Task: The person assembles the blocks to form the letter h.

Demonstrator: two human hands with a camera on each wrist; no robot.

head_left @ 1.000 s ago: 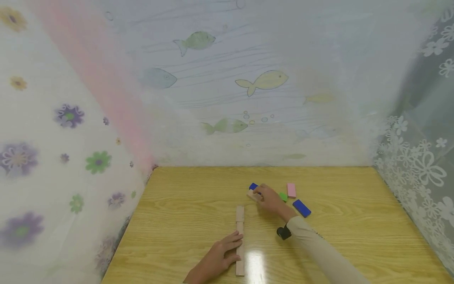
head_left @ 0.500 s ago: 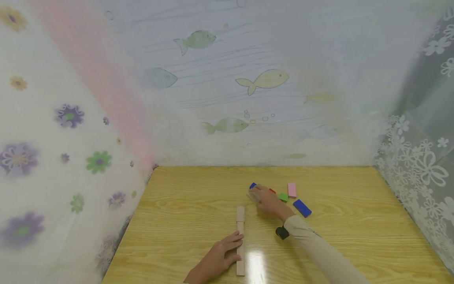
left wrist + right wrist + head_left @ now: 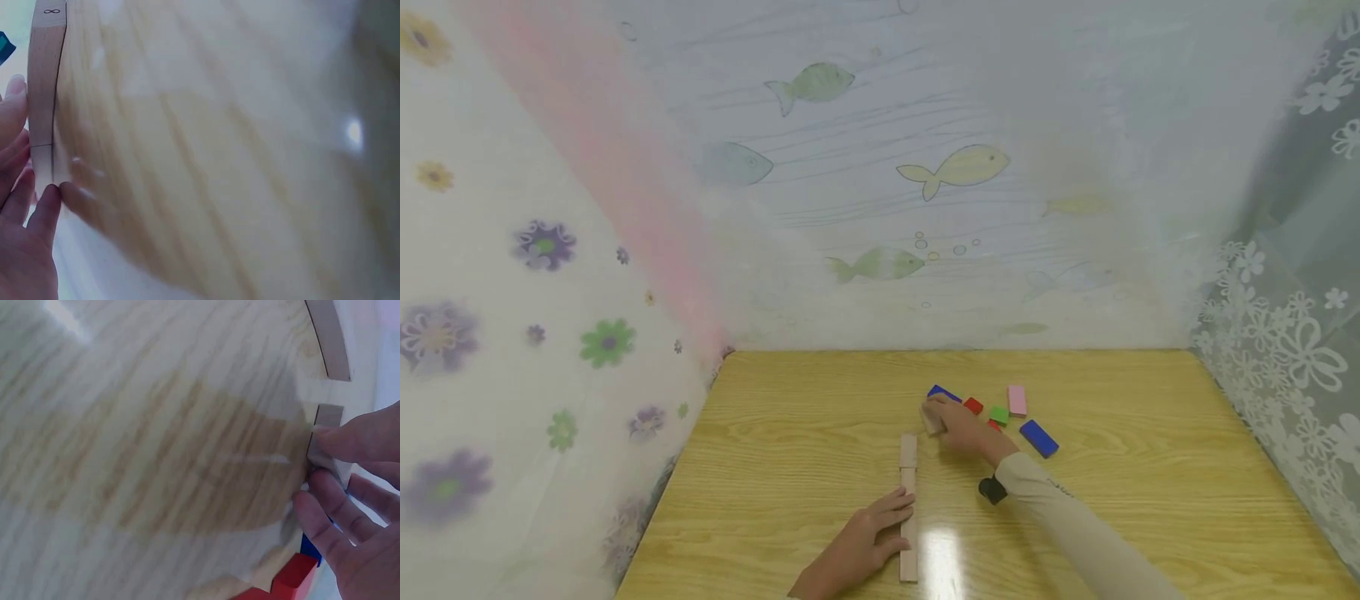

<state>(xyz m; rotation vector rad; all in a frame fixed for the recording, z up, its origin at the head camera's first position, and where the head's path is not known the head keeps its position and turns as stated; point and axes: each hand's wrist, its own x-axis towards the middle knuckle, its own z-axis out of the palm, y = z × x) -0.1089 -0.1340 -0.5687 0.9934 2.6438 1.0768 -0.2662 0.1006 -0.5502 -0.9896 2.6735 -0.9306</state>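
Plain wooden blocks (image 3: pixel 908 483) lie end to end in a straight row, running away from the person; the farthest bears a small printed figure-eight mark in the left wrist view. My left hand (image 3: pixel 861 537) rests along the row's left side, its extended fingers touching the near blocks. Beyond the row's far end, slightly to the right, my right hand (image 3: pixel 964 423) pinches another wooden block (image 3: pixel 329 415) between thumb and fingers, close over the table. A short gap separates this block from the row. Just behind the right fingers lies a blue block (image 3: pixel 943 392).
Right of the held block lie a red block (image 3: pixel 973 406), a green block (image 3: pixel 999 414), a pink block (image 3: pixel 1017 400) and a second blue block (image 3: pixel 1040 438). Another red block (image 3: pixel 994 425) is partly hidden by the right hand. Patterned curtains (image 3: pixel 880 317) surround the wooden table (image 3: pixel 760 467).
My right hand has turned the pinched wooden block closer to the row's direction and shifted slightly, uncovering more of the blue and red blocks. The left hand has stayed in place.
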